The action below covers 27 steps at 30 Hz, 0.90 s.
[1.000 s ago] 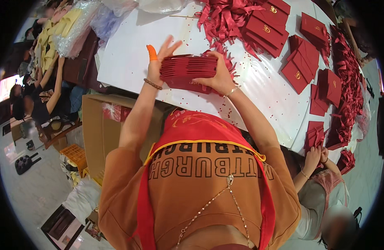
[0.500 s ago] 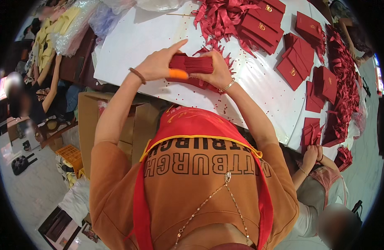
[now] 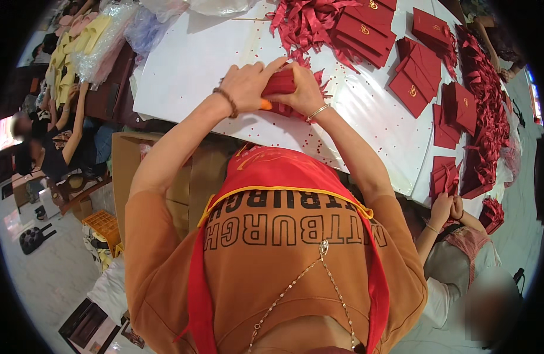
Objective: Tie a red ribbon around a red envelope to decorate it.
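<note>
Cards [image 3: 279, 84] are sitting in a red stack between the hands, over the near part of the table [image 3: 189, 88]; whether they are resting on it, I cannot tell. Left hand [image 3: 246, 88] is gripping the stack's left side, its orange-capped thumb [image 3: 266, 104] pressing at the near edge; right hand [image 3: 307, 94] is gripping the right side. Neither is nearer: both are touching. Fingers are hiding the ends, so the long axis is staying unclear. Ribbons [image 3: 304, 29] are lying beyond. Below the table edge, leftward, a box [image 3: 122, 168] is standing open, its contents unclear.
</note>
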{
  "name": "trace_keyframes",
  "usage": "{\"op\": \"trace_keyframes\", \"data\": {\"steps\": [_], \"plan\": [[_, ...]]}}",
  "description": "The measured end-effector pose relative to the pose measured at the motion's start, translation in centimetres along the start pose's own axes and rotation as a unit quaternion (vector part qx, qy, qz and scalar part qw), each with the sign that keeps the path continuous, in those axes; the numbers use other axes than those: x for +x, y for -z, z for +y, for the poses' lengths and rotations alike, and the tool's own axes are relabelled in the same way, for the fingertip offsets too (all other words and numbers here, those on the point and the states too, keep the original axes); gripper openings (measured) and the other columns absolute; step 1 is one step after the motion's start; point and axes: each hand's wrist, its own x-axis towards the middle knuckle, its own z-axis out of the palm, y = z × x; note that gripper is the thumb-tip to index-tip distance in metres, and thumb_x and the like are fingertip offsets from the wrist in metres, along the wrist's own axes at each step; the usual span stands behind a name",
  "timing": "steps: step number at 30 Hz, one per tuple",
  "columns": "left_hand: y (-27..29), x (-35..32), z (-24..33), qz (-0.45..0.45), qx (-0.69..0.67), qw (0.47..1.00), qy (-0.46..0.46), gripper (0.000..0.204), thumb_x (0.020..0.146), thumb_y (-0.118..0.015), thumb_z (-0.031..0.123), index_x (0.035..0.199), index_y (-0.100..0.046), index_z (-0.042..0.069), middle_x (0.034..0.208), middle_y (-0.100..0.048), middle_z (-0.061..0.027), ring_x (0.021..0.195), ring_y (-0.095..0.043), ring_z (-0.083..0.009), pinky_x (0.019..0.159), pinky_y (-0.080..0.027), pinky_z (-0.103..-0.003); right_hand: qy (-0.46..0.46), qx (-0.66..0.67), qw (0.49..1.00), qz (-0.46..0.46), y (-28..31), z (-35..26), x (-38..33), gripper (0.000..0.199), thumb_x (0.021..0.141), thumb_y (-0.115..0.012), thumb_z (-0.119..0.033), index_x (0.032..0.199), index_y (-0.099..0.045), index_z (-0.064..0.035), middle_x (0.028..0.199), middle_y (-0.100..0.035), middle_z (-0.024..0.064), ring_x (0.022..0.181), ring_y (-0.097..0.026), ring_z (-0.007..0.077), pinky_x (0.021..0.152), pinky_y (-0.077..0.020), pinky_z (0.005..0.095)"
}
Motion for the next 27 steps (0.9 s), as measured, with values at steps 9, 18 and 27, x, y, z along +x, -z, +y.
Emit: {"op": "trace_keyframes", "data": {"steps": [9, 18, 27], "plan": [[-1.3, 0.6, -0.7, -0.003, -0.006, 0.998, -0.064, 0.042, 0.063, -0.072, 0.027, 0.089, -0.045, 0.008, 0.079, -0.057, -0.0118, 0.073, -0.057, -0.0319, 0.062, -0.045, -0.040, 0.083, -0.086, 0.977, -0.175, 2.9, 1.2, -0.8, 0.106, 0.047, -0.081, -0.039, 0.131, -0.024, -0.0073, 0.128, -0.035, 0.0177, 0.123, -0.031, 0.0276, 0.103, -0.0164, 0.0472], [-0.7, 0.9, 0.0, -0.034, 0.018, 0.999, -0.029, 0.037, 0.065, -0.070, 0.025, 0.088, -0.047, 0.008, 0.077, -0.058, -0.0114, 0.073, -0.057, -0.0317, 0.061, -0.045, -0.041, -0.059, -0.159, 0.970, -0.176, 0.3, 2.8, -3.0, 0.110, 0.045, -0.079, -0.024, 0.133, -0.016, -0.0154, 0.118, -0.047, 0.0144, 0.108, -0.046, 0.0322, 0.088, -0.0361, 0.0470], [-1.1, 0.2, -0.2, -0.012, 0.027, 0.999, -0.029, 0.038, 0.064, -0.071, 0.026, 0.088, -0.048, 0.008, 0.076, -0.059, -0.0107, 0.072, -0.058, -0.0314, 0.061, -0.045, -0.040, -0.169, -0.197, 0.925, -0.278, 0.5, 1.7, -1.4, 0.044, 0.068, -0.059, -0.023, 0.108, -0.049, -0.0092, 0.087, -0.062, 0.0162, 0.081, -0.060, 0.0332, 0.071, -0.0474, 0.0411]]}}
